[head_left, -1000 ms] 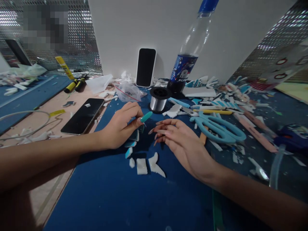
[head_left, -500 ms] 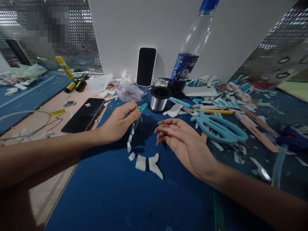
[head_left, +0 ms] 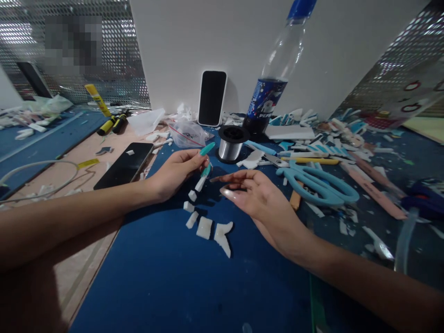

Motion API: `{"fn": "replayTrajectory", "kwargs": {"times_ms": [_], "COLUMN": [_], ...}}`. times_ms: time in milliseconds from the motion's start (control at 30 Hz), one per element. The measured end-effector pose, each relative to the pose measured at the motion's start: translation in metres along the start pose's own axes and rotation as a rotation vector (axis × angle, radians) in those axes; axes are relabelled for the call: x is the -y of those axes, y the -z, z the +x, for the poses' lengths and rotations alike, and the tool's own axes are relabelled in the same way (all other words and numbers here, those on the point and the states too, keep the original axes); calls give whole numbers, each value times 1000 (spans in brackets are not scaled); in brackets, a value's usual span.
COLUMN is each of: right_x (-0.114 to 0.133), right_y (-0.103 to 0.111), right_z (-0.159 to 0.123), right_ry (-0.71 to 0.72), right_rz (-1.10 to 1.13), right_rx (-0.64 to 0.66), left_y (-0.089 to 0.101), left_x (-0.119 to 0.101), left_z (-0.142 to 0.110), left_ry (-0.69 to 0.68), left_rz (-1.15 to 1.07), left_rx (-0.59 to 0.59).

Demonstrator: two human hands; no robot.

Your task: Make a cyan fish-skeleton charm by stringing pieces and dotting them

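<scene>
On the flat blue mat (head_left: 194,286), a curved row of small white foam pieces (head_left: 189,206) is flanked by the left hand (head_left: 177,172), fingers drawn together, their grip impossible to tell, and the right hand (head_left: 272,210), fingers released and loosely curved.

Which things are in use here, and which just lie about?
Apparently in use:
small white pieces by the left hand
white square piece
white forked piece

Probably just lying about:
blue-handled scissors
spool
Pepsi bottle
upright phone
flat phone
</scene>
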State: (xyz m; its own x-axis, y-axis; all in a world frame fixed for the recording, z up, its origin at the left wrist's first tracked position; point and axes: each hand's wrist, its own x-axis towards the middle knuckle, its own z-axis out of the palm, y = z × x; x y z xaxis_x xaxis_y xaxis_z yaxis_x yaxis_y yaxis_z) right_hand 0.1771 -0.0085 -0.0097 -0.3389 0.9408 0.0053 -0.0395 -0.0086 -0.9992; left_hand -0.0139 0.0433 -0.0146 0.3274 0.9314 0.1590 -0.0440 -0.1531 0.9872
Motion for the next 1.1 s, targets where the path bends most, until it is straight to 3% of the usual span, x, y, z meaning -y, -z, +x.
{"fn": "replayTrajectory", "kwargs": {"times_ms": [133, 300, 600, 833, 1100], "right_x": [1, -1, -6, 3, 2], "right_y": [-1, -3, 1, -2, -1], "right_z": [-3, -2, -2, -2, -2], "right_ry": [11, 61, 44, 37, 37], "right_rz": [-49, -47, -49, -187, -187], "right_rx": [26, -5, 72, 95, 83], "left_y": [-8, -9, -8, -10, -9], "left_x": [-5, -8, -10, -7, -5], "left_z": [-9, -14, -17, -18, -19], "left_ry": [83, 67, 174, -3, -86], "left_rz": [-166, -212, -444, -349, -232], "left_rx": [59, 185, 259, 259, 184]}}
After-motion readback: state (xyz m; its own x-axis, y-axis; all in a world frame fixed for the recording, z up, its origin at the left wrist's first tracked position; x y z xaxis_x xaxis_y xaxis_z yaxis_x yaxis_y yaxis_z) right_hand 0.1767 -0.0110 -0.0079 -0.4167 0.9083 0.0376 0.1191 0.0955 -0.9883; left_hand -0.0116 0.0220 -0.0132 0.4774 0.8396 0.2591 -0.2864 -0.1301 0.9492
